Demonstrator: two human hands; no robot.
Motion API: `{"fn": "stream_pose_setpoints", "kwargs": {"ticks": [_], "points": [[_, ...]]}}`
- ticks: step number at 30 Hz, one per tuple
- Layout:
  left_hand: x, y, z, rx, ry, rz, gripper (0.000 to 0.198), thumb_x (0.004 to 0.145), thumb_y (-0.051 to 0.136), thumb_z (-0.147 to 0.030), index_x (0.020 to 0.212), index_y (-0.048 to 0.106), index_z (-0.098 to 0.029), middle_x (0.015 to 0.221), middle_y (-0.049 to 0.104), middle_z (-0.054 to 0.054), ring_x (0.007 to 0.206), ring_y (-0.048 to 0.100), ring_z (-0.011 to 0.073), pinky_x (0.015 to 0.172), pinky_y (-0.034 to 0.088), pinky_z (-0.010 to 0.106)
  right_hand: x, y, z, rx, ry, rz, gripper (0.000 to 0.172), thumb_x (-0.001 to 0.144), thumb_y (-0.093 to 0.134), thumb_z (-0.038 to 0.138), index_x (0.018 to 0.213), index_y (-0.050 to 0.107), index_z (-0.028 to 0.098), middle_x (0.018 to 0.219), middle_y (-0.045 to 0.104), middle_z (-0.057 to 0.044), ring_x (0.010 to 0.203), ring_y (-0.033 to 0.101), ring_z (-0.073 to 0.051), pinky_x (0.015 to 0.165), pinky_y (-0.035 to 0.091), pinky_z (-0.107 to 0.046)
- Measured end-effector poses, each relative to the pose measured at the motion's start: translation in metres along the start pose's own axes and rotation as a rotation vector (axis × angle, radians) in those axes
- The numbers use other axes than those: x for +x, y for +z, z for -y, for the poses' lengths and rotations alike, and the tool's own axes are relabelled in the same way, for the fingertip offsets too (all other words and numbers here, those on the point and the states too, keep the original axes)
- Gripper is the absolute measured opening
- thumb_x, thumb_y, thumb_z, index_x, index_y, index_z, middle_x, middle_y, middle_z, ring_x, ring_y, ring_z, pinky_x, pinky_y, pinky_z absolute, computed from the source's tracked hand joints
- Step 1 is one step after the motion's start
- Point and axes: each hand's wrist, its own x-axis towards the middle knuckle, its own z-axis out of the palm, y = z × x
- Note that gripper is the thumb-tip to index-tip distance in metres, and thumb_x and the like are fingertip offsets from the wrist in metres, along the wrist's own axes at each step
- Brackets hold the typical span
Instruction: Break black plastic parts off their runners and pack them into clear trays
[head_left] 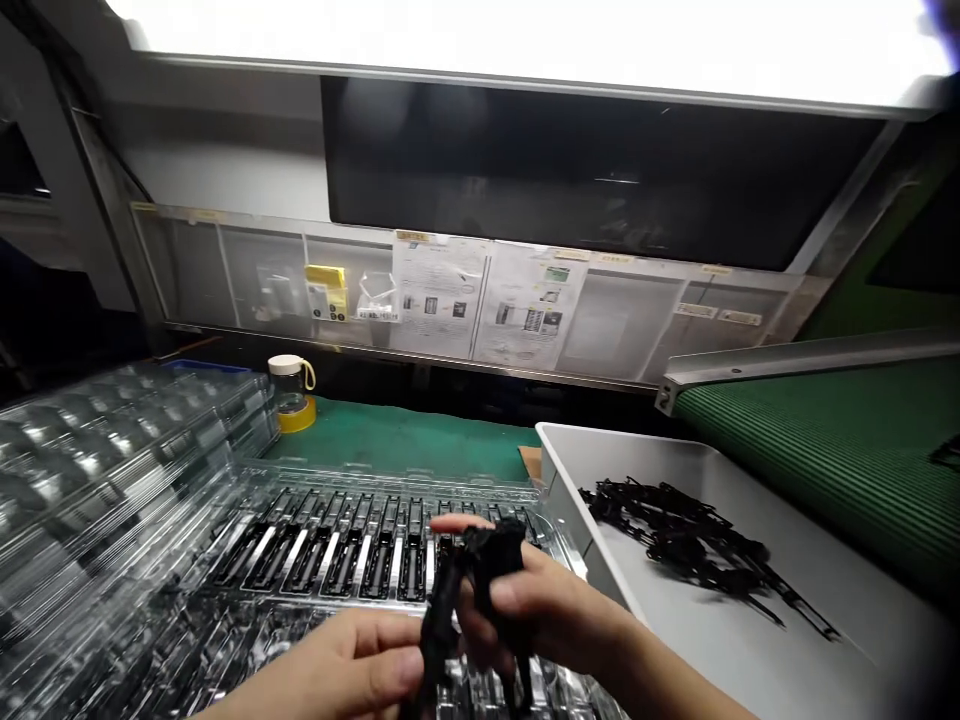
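My left hand (360, 655) pinches a slim black plastic part (439, 625) between thumb and fingers, low in the middle of the view. Close beside it, my right hand (551, 600) is closed around a bulkier black plastic part (496, 555). The two pieces touch or overlap near their tops; whether they are joined I cannot tell, as they are dark and blurred. Under and behind both hands lies a clear plastic tray (450, 488), with rows of long black frame-like parts (330, 540) in its slots.
On the right, a white bin (585, 440) holds a tangled heap of black parts (682, 540). A green ribbed conveyor belt (825, 430) runs beyond it. Stacked clear trays (135, 460) stand at left, near a lidded bottle (287, 385) and yellow tape roll (297, 414) on the green mat (405, 430).
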Motion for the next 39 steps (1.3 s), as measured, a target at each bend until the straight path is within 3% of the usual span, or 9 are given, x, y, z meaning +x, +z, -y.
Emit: {"fn": "stream_pose_setpoints", "kwargs": {"ticks": [3, 7, 11, 16, 20, 23, 27, 30, 39], "points": [[0.0, -0.013, 0.004, -0.003, 0.129, -0.163, 0.024, 0.067, 0.056, -0.023, 0.09, 0.054, -0.017, 0.067, 0.05, 0.001, 0.058, 0.045, 0.0087, 0.052, 0.035, 0.019, 0.015, 0.008, -0.006, 0.064, -0.116, -0.329, 0.027, 0.073, 0.046, 0.028, 0.095, 0.048, 0.013, 0.054, 0.052, 0.001, 0.048, 0.049, -0.007, 0.051, 0.038, -0.02], [0.003, -0.022, 0.005, 0.262, 0.235, -0.397, 0.018, 0.072, 0.048, -0.028, 0.089, 0.047, -0.021, 0.083, 0.048, 0.001, 0.076, 0.045, 0.0137, 0.062, 0.037, 0.023, 0.024, 0.022, -0.013, 0.138, -0.065, -0.552, 0.029, 0.072, 0.047, 0.033, 0.092, 0.054, 0.013, 0.085, 0.06, -0.007, 0.078, 0.053, -0.014, 0.067, 0.039, -0.024], [0.012, -0.024, 0.019, 0.207, 0.214, -0.294, 0.015, 0.072, 0.047, -0.032, 0.078, 0.043, -0.018, 0.08, 0.046, 0.001, 0.076, 0.046, 0.0141, 0.065, 0.038, 0.026, 0.024, 0.033, -0.021, 0.181, 0.031, -0.522, 0.035, 0.071, 0.045, 0.036, 0.095, 0.054, 0.012, 0.083, 0.06, -0.008, 0.068, 0.054, -0.015, 0.061, 0.04, -0.027], [0.023, -0.032, 0.039, 0.03, 0.236, -0.094, 0.03, 0.061, 0.062, -0.022, 0.073, 0.034, -0.018, 0.071, 0.049, 0.0, 0.06, 0.047, 0.0097, 0.057, 0.036, 0.025, 0.02, 0.031, -0.027, 0.178, 0.086, -0.449, 0.039, 0.064, 0.053, 0.028, 0.098, 0.053, 0.009, 0.093, 0.058, -0.01, 0.086, 0.052, -0.02, 0.081, 0.034, -0.033], [0.02, -0.028, 0.034, -0.075, 0.205, -0.15, 0.031, 0.066, 0.057, -0.017, 0.088, 0.036, -0.017, 0.083, 0.05, 0.005, 0.068, 0.051, 0.0133, 0.059, 0.038, 0.026, 0.014, 0.026, -0.024, 0.239, 0.147, -0.406, 0.041, 0.062, 0.051, 0.029, 0.1, 0.05, 0.014, 0.099, 0.054, -0.009, 0.085, 0.051, -0.023, 0.074, 0.038, -0.038], [0.015, -0.019, 0.026, -0.109, 0.151, -0.227, 0.026, 0.071, 0.049, -0.016, 0.095, 0.038, -0.015, 0.089, 0.05, 0.008, 0.07, 0.052, 0.0149, 0.054, 0.038, 0.025, 0.01, 0.019, -0.021, 0.222, 0.086, -0.546, 0.035, 0.066, 0.049, 0.026, 0.1, 0.048, 0.019, 0.099, 0.052, -0.005, 0.086, 0.05, -0.018, 0.073, 0.038, -0.032], [0.014, -0.01, 0.02, -0.126, 0.088, -0.411, 0.025, 0.07, 0.049, -0.019, 0.094, 0.044, -0.015, 0.078, 0.052, 0.004, 0.067, 0.053, 0.0144, 0.051, 0.039, 0.023, 0.01, 0.005, -0.023, 0.19, -0.103, -0.695, 0.02, 0.071, 0.049, 0.025, 0.091, 0.047, 0.021, 0.063, 0.049, 0.003, 0.057, 0.046, -0.007, 0.054, 0.037, -0.02], [0.014, -0.009, 0.021, -0.131, 0.084, -0.439, 0.027, 0.068, 0.052, -0.02, 0.094, 0.046, -0.016, 0.071, 0.052, 0.002, 0.067, 0.052, 0.014, 0.051, 0.039, 0.022, 0.011, 0.001, -0.026, 0.247, -0.086, -0.631, 0.014, 0.072, 0.047, 0.027, 0.083, 0.046, 0.019, 0.053, 0.037, 0.005, 0.047, 0.037, -0.005, 0.048, 0.033, -0.019], [0.013, -0.007, 0.02, -0.105, 0.071, -0.409, 0.023, 0.071, 0.048, -0.017, 0.094, 0.049, -0.015, 0.075, 0.055, 0.003, 0.06, 0.05, 0.0111, 0.051, 0.039, 0.023, 0.013, 0.012, -0.026, 0.151, -0.007, -0.347, 0.01, 0.073, 0.046, 0.015, 0.08, 0.053, 0.015, 0.076, 0.053, -0.003, 0.069, 0.049, -0.011, 0.063, 0.039, -0.025]]}}
